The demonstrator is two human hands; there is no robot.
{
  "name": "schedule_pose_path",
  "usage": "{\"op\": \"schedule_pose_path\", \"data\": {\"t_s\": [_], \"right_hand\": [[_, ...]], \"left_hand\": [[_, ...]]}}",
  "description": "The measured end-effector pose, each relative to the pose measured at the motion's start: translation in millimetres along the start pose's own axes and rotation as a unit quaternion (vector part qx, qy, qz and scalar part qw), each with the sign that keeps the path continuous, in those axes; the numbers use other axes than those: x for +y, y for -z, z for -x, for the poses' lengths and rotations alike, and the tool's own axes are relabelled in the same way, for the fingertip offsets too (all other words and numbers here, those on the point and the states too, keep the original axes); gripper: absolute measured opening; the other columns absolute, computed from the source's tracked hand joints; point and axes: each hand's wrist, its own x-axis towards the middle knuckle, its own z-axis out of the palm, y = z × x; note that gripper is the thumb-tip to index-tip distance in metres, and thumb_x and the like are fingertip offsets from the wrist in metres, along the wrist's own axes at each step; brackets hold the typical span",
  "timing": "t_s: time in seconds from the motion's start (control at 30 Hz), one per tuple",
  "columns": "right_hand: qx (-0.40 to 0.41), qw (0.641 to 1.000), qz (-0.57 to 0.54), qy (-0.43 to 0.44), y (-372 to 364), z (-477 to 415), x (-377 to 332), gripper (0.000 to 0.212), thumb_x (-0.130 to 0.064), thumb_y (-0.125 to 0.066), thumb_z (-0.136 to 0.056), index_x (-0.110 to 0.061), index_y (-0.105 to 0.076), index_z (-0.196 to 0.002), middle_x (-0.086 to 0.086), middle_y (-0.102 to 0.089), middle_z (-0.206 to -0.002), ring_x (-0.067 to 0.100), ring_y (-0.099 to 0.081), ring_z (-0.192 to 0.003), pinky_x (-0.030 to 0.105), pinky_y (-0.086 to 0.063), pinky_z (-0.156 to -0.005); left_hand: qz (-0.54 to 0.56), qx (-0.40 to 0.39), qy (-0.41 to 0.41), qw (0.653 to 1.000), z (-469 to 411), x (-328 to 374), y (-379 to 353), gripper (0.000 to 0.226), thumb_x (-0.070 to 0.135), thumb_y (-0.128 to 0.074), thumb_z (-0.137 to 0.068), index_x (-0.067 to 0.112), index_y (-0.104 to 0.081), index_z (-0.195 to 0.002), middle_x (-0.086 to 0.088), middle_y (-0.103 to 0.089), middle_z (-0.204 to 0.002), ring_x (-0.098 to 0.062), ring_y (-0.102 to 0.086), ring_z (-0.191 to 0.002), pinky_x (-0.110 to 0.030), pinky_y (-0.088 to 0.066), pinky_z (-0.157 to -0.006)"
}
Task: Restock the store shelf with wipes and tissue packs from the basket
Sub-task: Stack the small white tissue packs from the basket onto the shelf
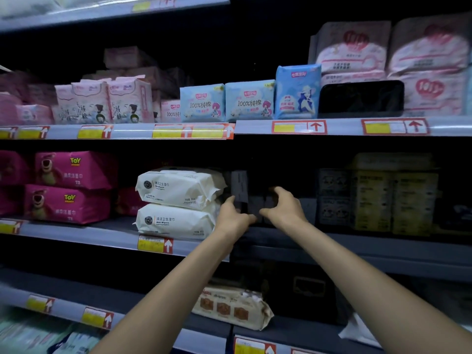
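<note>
Nearest, a beige pack (pixel 229 306) lies on the lower shelf, under my arms. Above it, my left hand (pixel 233 218) and right hand (pixel 283 208) are both curled on a dark pack (pixel 255 209), one at each end. It sits on the middle shelf (pixel 357 247), just right of two stacked white wet-wipes packs (pixel 176 203). It's dim there and the pack's edges are hard to read. I judge it soft, light and film-wrapped, so a bit slippery: hold it by the ends, don't crush. Basket not in view. Farther up, blue packs (pixel 201 103) line the upper shelf.
</note>
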Motion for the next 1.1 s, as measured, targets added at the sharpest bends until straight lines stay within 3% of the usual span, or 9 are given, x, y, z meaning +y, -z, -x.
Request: {"op": "schedule_pose_path", "data": {"t_s": [0.1,0.2,0.33,0.43,0.53,0.63,0.73,0.9,1.1], "right_hand": [[-0.015,0.999,0.041,0.024,23.5,18.1,5.0,0.082,-0.03,-0.08,-0.087,-0.024,-0.036,-0.156,0.005,-0.046,-0.155,0.026,-0.054,-0.129,0.033,-0.049,-0.093],[-0.041,0.993,0.098,0.043,46.5,37.3,12.5,0.09,-0.039,-0.081,-0.085,-0.025,-0.031,-0.159,0.007,-0.041,-0.156,0.029,-0.046,-0.138,0.037,-0.046,-0.102],[-0.061,0.981,0.173,0.069,75.6,64.5,26.9,0.099,-0.053,-0.078,-0.083,-0.028,-0.023,-0.161,0.006,-0.032,-0.16,0.031,-0.038,-0.145,0.044,-0.044,-0.11],[-0.082,0.962,0.248,0.083,94.7,88.3,39.5,0.102,-0.058,-0.075,-0.084,-0.032,-0.016,-0.162,0.006,-0.02,-0.167,0.031,-0.023,-0.153,0.049,-0.036,-0.118],[-0.107,0.949,0.284,0.083,109.1,115.8,53.2,0.107,-0.061,-0.076,-0.081,-0.036,-0.01,-0.162,0.007,-0.011,-0.17,0.031,-0.012,-0.156,0.049,-0.025,-0.123],[-0.131,0.939,0.308,0.073,114.0,149.2,71.4,0.112,-0.063,-0.075,-0.079,-0.038,-0.005,-0.162,0.008,-0.003,-0.171,0.03,-0.001,-0.158,0.048,-0.014,-0.127],[-0.154,0.937,0.307,0.063,112.3,184.2,96.3,0.112,-0.063,-0.076,-0.079,-0.038,-0.004,-0.162,0.008,-0.004,-0.171,0.03,-0.001,-0.158,0.048,-0.012,-0.127],[-0.205,0.945,0.256,0.015,107.1,247.5,149.3,0.109,-0.059,-0.078,-0.08,-0.037,-0.01,-0.162,0.006,-0.014,-0.168,0.029,-0.018,-0.154,0.044,-0.028,-0.122],[-0.276,0.936,0.206,-0.068,84.0,329.4,247.7,0.104,-0.047,-0.08,-0.076,-0.025,-0.025,-0.161,0.009,-0.039,-0.151,0.027,-0.041,-0.141,0.037,-0.036,-0.117]], "left_hand": [[-0.083,-0.013,-0.057,0.995,22.4,8.0,5.0,0.066,0.008,-0.076,-0.091,0.022,-0.042,-0.145,0.005,-0.063,-0.113,-0.012,-0.063,-0.101,-0.025,-0.055,-0.087],[-0.197,-0.023,-0.118,0.973,38.2,4.8,11.1,0.079,0.023,-0.074,-0.092,0.019,-0.033,-0.159,-0.006,-0.056,-0.142,-0.024,-0.056,-0.131,-0.038,-0.05,-0.105],[-0.398,-0.051,-0.197,0.895,58.9,-1.0,18.7,0.079,0.049,-0.065,-0.094,0.026,-0.031,-0.161,-0.004,-0.045,-0.157,-0.027,-0.047,-0.141,-0.045,-0.046,-0.109],[-0.511,-0.042,-0.243,0.823,83.0,-7.8,15.8,0.082,0.069,-0.05,-0.091,0.033,-0.029,-0.162,-0.002,-0.034,-0.165,-0.028,-0.028,-0.153,-0.049,-0.029,-0.122],[-0.557,-0.056,-0.251,0.79,109.2,-19.9,6.2,0.091,0.08,-0.035,-0.086,0.038,-0.015,-0.164,-0.003,-0.016,-0.173,-0.028,-0.006,-0.16,-0.056,-0.014,-0.127],[-0.583,-0.078,-0.263,0.765,133.3,-37.3,-7.9,0.096,0.084,-0.026,-0.083,0.039,-0.004,-0.165,-0.004,-0.006,-0.174,-0.029,0.0,-0.161,-0.058,-0.01,-0.127],[-0.565,-0.089,-0.28,0.771,156.7,-60.3,-24.6,0.097,0.083,-0.028,-0.081,0.038,-0.012,-0.165,-0.005,-0.014,-0.174,-0.03,-0.008,-0.161,-0.057,-0.016,-0.126],[-0.547,-0.15,-0.295,0.769,194.9,-118.4,-54.3,0.092,0.08,-0.035,-0.086,0.033,-0.021,-0.164,-0.009,-0.029,-0.169,-0.033,-0.026,-0.156,-0.055,-0.03,-0.122],[-0.493,-0.252,-0.252,0.793,259.7,-213.1,-99.6,0.085,0.068,-0.046,-0.086,0.025,-0.038,-0.159,-0.01,-0.052,-0.15,-0.035,-0.053,-0.134,-0.05,-0.049,-0.103]]}}
